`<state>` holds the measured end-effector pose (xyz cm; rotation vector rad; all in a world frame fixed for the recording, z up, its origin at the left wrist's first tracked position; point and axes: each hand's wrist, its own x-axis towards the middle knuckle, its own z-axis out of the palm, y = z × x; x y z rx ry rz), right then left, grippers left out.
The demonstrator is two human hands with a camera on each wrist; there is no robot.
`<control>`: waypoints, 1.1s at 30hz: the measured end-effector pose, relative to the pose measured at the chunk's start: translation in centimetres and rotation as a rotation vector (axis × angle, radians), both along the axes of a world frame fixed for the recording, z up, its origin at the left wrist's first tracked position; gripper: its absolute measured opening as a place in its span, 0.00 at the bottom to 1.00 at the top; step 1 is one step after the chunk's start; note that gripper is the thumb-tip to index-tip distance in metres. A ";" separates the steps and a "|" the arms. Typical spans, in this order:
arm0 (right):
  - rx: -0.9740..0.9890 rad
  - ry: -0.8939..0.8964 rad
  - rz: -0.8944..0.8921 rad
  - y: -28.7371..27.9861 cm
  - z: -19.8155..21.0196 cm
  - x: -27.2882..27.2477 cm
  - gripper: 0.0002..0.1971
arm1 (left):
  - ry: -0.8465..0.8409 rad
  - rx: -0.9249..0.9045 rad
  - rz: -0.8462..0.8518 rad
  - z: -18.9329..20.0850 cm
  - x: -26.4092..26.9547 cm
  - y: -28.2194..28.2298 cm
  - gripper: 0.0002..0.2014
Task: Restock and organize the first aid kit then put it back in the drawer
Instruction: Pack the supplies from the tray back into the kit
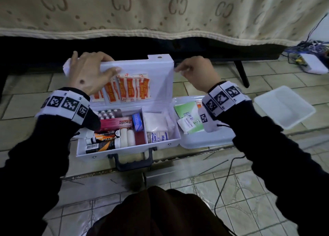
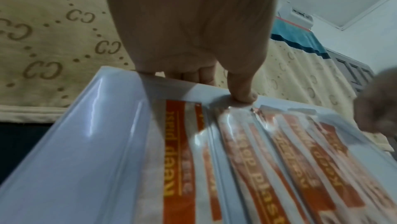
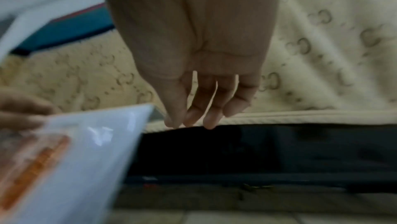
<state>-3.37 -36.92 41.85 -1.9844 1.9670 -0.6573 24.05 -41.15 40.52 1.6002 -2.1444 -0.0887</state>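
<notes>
The white first aid kit [image 1: 124, 152] stands open on the tiled floor, its lid [image 1: 160, 79] upright. A clear bag of orange plasters [image 1: 128, 90] lies against the lid's inside; the left wrist view shows these plasters [image 2: 247, 151] close up. My left hand [image 1: 111, 64] grips the lid's top left edge, fingers behind and thumb [image 2: 242, 97] pressing the bag's top. My right hand [image 1: 185, 70] hovers at the lid's right edge with fingers [image 3: 193, 115] hanging relaxed, holding nothing. The base holds a pink Bacidin box [image 1: 115, 124], tubes, gauze rolls [image 1: 127, 138] and a crepe bandage [image 1: 159, 137].
A white tray [image 1: 213, 141] right of the kit holds a green packet [image 1: 187, 111] and an alcohol pad. A clear plastic lid [image 1: 284, 107] lies further right. A bed with a beige cover [image 1: 160, 13] is behind, dark underneath. Wires and a white device [image 1: 311, 63] sit far right.
</notes>
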 end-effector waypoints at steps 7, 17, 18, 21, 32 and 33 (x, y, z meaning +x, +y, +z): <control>0.484 0.281 -0.150 0.0 -5.3 -6.3 0.15 | 0.075 0.010 -0.030 0.6 -0.5 -0.5 0.20; 0.541 0.215 -0.245 0.2 -8.4 -6.9 0.33 | -0.105 0.080 -0.026 0.2 -1.0 0.0 0.20; 0.526 0.192 -0.250 0.1 -8.5 -7.1 0.32 | -0.104 0.080 -0.035 0.2 -1.1 0.2 0.21; 0.479 0.208 -0.227 0.5 -8.3 -7.4 0.20 | -0.037 0.094 -0.089 0.3 -1.4 0.4 0.21; -0.127 -0.046 -0.078 1.1 2.0 -2.8 0.10 | 0.276 0.157 -0.161 0.9 -1.2 0.2 0.06; -0.188 -0.114 -0.022 0.9 2.5 -1.1 0.10 | 0.247 0.133 -0.189 0.7 -1.1 0.1 0.04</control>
